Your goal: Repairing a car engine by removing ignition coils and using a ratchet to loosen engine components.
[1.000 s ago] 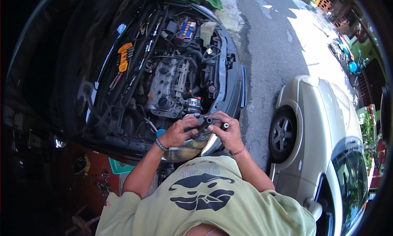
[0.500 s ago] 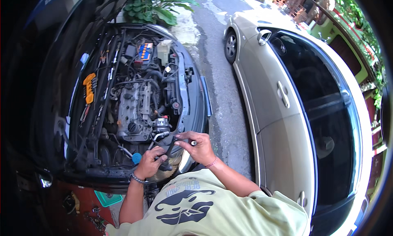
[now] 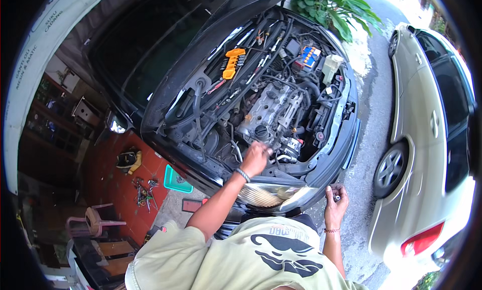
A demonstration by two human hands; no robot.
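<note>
My left hand reaches over the near part of the engine, just below the round black oil filler cap. Its fingers are smeared by motion, so what it holds, if anything, cannot be made out. Off the car's front corner, beside the headlight, my right hand is closed round a small cylindrical metal piece. Only the piece's round end shows between the fingers.
An orange tool holder lies at the base of the windscreen under the raised bonnet. A battery sits at the engine bay's far side. On the red floor are scattered tools and a green tray. A beige car stands right.
My hands have parted: the left has moved forward over the engine, the right back beside the headlight. The dark part between them is no longer distinguishable. The view has turned toward the left.
</note>
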